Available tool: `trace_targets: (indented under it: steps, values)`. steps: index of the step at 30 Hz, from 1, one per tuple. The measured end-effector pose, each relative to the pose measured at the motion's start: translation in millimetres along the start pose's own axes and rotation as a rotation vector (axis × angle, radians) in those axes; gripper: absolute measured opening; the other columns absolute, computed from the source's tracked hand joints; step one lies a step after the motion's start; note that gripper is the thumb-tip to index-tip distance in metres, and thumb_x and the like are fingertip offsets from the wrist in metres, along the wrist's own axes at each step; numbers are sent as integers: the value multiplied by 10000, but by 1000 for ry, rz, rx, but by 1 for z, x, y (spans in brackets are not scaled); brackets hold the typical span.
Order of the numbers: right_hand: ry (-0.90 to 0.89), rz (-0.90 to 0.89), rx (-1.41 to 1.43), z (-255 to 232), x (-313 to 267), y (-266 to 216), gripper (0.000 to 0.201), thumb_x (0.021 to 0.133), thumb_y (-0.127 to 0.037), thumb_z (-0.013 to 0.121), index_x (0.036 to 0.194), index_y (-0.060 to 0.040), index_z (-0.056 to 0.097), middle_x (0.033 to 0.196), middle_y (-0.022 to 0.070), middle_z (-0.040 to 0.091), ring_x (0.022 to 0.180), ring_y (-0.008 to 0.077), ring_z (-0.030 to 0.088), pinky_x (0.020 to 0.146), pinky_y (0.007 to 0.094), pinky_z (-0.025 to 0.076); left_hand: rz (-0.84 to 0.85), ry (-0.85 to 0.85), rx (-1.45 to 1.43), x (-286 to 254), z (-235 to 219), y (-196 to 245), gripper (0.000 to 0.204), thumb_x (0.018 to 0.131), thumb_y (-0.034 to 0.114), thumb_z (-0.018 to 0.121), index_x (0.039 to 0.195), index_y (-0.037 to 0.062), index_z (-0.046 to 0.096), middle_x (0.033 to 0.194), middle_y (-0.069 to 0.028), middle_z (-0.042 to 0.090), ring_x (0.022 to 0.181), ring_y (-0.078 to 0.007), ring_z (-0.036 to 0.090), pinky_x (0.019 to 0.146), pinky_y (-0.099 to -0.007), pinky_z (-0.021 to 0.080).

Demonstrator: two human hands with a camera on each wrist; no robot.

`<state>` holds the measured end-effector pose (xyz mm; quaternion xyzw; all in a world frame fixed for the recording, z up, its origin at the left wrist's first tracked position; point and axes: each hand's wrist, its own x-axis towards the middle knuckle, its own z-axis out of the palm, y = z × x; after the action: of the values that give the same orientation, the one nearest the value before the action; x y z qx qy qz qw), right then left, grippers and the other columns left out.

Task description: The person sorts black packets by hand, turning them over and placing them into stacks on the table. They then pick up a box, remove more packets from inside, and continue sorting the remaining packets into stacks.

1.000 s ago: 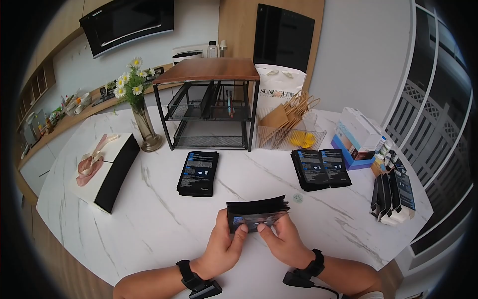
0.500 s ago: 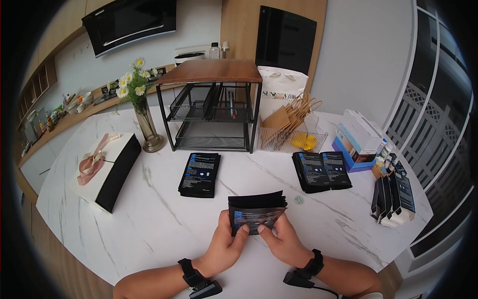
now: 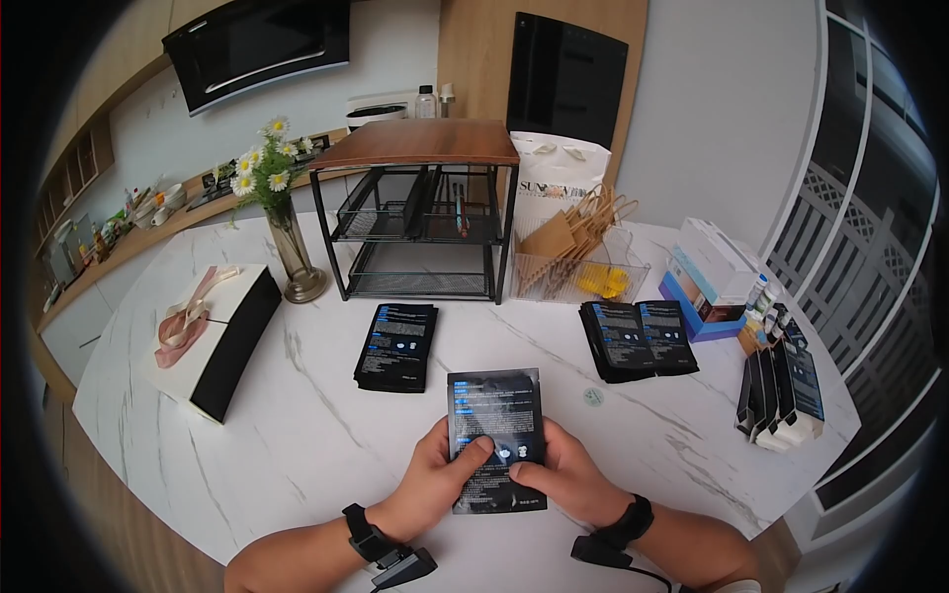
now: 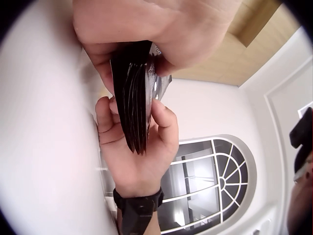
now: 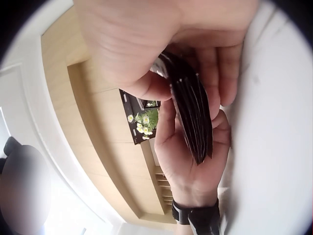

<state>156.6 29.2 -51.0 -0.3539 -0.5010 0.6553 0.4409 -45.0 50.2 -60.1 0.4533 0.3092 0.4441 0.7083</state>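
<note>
Both hands hold one stack of black foil sachets printed with white and blue text, near the front of the table. My left hand grips its left side and my right hand its right side, thumbs on the printed face and fingers behind. In the left wrist view the layered edges of the sachets show between thumb and fingers; the right wrist view shows the same stack edge-on. Beyond the hands lie a pile of like sachets at centre left and two piles side by side at right.
A wood-topped mesh rack stands at the back, beside a flower vase and a clear bin of paper bags. A ribboned white box is at left. Boxes and opened black cartons line the right edge.
The stack has tipped from fanned, edge-up toward the camera to showing its full printed face. Both hands have kept hold of it, and the thumbs have shifted up over the front.
</note>
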Motion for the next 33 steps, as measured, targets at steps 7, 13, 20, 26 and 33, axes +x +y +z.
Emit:
trace_targets:
  steps: [7,13,20,26,33]
  values:
    - [-23,147,286,-11,4,-7,420,1013,-154,654,1372,20,522,1264,86,639,1153,155,619,993,327,508,-3,-69,145,-10,13,3,359,1036,128,632,1335,-26,507,1162,-52,670,1044,-92,619,928,-273,522]
    - [142,-190,-550,-7,-2,4,341,981,-146,679,1264,33,615,1124,72,709,992,113,637,882,307,532,-40,-50,291,-8,11,2,315,1025,103,635,1290,-30,530,1083,-49,672,955,-89,625,855,-267,537]
    - [257,-47,18,-20,9,-5,231,1055,-160,534,1139,31,632,955,36,677,844,89,594,776,272,506,-39,-88,219,-5,9,2,327,1031,111,624,1306,-32,518,1136,-71,678,992,-101,640,880,-272,545]
    - [375,-209,-441,-15,7,4,226,1049,-149,542,1141,42,622,890,36,667,825,73,582,740,250,487,-99,-124,262,-6,9,2,394,1045,128,611,1374,-28,458,1195,-67,666,1027,-103,645,918,-272,552]
    - [290,-160,-232,-28,14,8,227,1049,-164,550,1165,14,628,931,9,654,852,63,565,747,242,475,-86,-99,252,-3,7,3,323,1039,130,614,1299,-37,519,1138,-76,680,996,-104,643,901,-282,548]
